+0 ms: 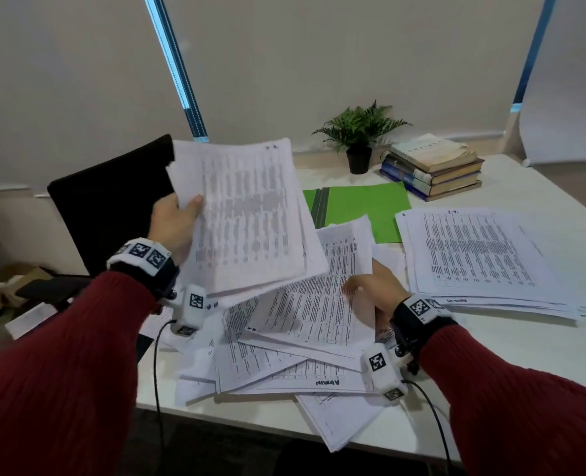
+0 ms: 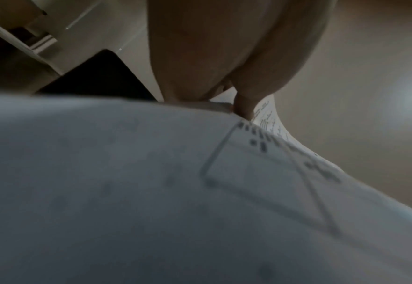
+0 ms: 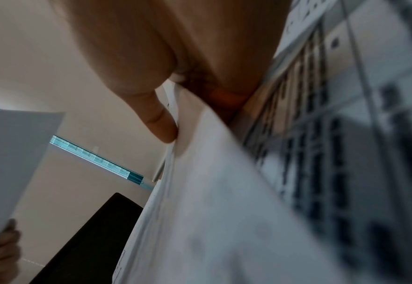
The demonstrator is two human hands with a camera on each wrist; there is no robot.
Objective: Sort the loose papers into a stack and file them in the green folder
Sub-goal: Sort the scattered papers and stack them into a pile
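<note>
While our left hand [image 1: 174, 223] holds a bundle of sheets [image 1: 246, 214] up off the desk [image 1: 542, 355], thumb on top and fingers underneath, our right hand [image 1: 370, 286] is down in the loose pile [image 1: 305, 324] at the near edge. From the right wrist view the thumb presses against the edge of a few sheets, so we read it as pinching them, though the other fingers are hidden

Green folder [image 1: 363, 207] lies closed and flat behind the pile, its near corner under a stray sheet. A second, squarer stack [image 1: 483, 259] sits to the right of it, well clear of both hands

Judgement: still gathering, filing not started, maybe half done

To do this step well:
- take a thin group from the pile, not a single top sheet; the sheets are fanned at odd angles and will slide
- lift it clear before bringing it under or onto the held bundle
- keep the left grip firm; the bundle droops at its far corner
- square the edges on the desk before merging with the right stack

Risk: sheets overhanging the near desk edge could get dragged off
</note>
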